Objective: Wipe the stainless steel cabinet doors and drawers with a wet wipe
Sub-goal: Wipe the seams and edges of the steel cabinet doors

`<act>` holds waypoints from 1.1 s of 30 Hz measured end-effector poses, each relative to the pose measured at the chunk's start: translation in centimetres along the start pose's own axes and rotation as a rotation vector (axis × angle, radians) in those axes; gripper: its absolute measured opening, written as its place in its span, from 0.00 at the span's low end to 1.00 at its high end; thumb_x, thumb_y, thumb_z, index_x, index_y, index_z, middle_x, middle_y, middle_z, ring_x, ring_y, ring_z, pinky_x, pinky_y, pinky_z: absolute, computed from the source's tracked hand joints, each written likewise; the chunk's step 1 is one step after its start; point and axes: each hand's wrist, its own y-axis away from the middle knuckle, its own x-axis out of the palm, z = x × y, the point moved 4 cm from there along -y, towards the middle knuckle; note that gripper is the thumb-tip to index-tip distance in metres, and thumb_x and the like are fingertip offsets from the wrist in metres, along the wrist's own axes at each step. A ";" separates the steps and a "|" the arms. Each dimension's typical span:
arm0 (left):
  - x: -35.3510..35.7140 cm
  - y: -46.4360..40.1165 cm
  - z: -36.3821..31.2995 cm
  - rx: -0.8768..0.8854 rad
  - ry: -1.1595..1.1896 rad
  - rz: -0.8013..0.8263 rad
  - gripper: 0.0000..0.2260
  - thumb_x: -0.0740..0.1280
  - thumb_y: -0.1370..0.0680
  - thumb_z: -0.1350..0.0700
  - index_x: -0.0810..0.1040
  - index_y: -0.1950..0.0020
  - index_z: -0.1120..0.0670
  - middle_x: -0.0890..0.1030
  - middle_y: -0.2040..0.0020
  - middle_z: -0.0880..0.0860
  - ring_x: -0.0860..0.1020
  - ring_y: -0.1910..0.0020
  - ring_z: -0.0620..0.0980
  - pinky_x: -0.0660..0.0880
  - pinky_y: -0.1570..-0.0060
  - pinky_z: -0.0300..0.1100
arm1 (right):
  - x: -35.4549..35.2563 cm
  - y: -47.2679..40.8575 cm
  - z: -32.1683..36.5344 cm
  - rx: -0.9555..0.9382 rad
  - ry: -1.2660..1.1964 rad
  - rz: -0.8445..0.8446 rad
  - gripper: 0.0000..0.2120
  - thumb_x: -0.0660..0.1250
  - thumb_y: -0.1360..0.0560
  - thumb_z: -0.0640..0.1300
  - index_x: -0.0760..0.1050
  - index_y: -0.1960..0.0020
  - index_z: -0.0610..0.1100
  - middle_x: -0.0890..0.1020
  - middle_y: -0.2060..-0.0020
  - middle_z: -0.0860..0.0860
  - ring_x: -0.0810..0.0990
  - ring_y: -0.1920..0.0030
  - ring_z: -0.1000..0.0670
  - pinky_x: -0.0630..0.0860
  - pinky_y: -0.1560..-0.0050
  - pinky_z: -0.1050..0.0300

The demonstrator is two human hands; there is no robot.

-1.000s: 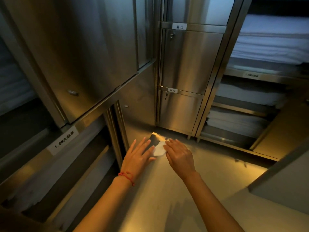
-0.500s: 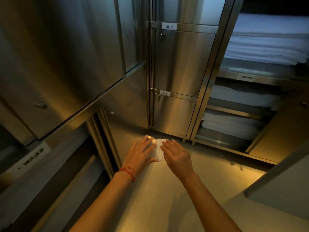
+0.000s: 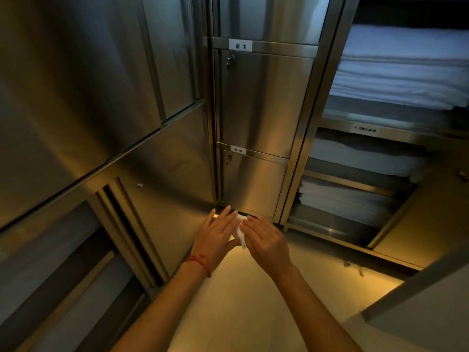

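Both hands have drifted closer together, the left hand [image 3: 220, 235] and right hand [image 3: 264, 240] with straight fingers sandwiching the wet wipe [image 3: 239, 231] (seemingly refolding it), so next it must go against the cabinet door [image 3: 253, 184] just beyond.

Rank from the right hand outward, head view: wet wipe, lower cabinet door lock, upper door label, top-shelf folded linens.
1. wet wipe: touching the right hand, between both hands.
2. lower cabinet door lock: above, slightly left.
3. upper door label: high on the centre cabinet.
4. top-shelf folded linens: upper right; close to the label, a tentative call.
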 end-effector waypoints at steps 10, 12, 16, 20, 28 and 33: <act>1.5 -2.9 0.0 0.030 -0.008 -0.100 0.24 0.84 0.50 0.57 0.85 0.57 0.58 0.85 0.55 0.58 0.83 0.54 0.58 0.77 0.59 0.61 | 1.9 -0.2 -3.6 0.015 -0.013 0.057 0.19 0.80 0.38 0.40 0.82 0.50 0.38 0.84 0.52 0.43 0.83 0.50 0.46 0.77 0.45 0.51; 2.2 -3.5 0.7 0.035 -0.023 -0.100 0.24 0.85 0.51 0.57 0.86 0.57 0.57 0.85 0.55 0.57 0.83 0.54 0.57 0.78 0.59 0.60 | 2.5 -0.3 -4.3 0.033 -0.021 0.083 0.19 0.80 0.38 0.41 0.82 0.48 0.38 0.84 0.51 0.43 0.83 0.50 0.46 0.76 0.45 0.51; 3.5 -5.1 2.5 0.046 -0.041 -0.130 0.24 0.85 0.53 0.57 0.86 0.59 0.56 0.85 0.57 0.55 0.84 0.55 0.55 0.78 0.59 0.58 | 3.9 -0.9 -5.8 0.078 -0.059 0.106 0.19 0.77 0.35 0.39 0.81 0.46 0.37 0.83 0.49 0.43 0.82 0.47 0.46 0.72 0.41 0.51; 4.7 -7.4 4.7 0.070 -0.033 -0.187 0.24 0.85 0.52 0.57 0.85 0.58 0.57 0.85 0.57 0.55 0.84 0.55 0.56 0.79 0.60 0.57 | 6.1 -2.8 -7.4 0.129 -0.100 0.134 0.19 0.75 0.32 0.43 0.80 0.44 0.38 0.83 0.47 0.43 0.81 0.45 0.46 0.73 0.40 0.51; 7.2 -12.1 11.8 0.033 0.020 -0.239 0.24 0.84 0.49 0.61 0.85 0.54 0.58 0.85 0.54 0.56 0.83 0.52 0.56 0.78 0.56 0.58 | 11.6 -8.9 -10.3 0.082 -0.001 0.114 0.20 0.79 0.37 0.41 0.81 0.47 0.37 0.84 0.51 0.42 0.83 0.50 0.46 0.76 0.45 0.51; 9.0 -14.2 15.6 0.045 0.059 -0.250 0.25 0.84 0.50 0.64 0.85 0.55 0.60 0.85 0.54 0.57 0.83 0.54 0.56 0.79 0.58 0.58 | 15.0 -11.5 -11.8 0.053 -0.011 0.084 0.20 0.82 0.42 0.38 0.82 0.52 0.36 0.85 0.56 0.42 0.84 0.55 0.46 0.80 0.52 0.50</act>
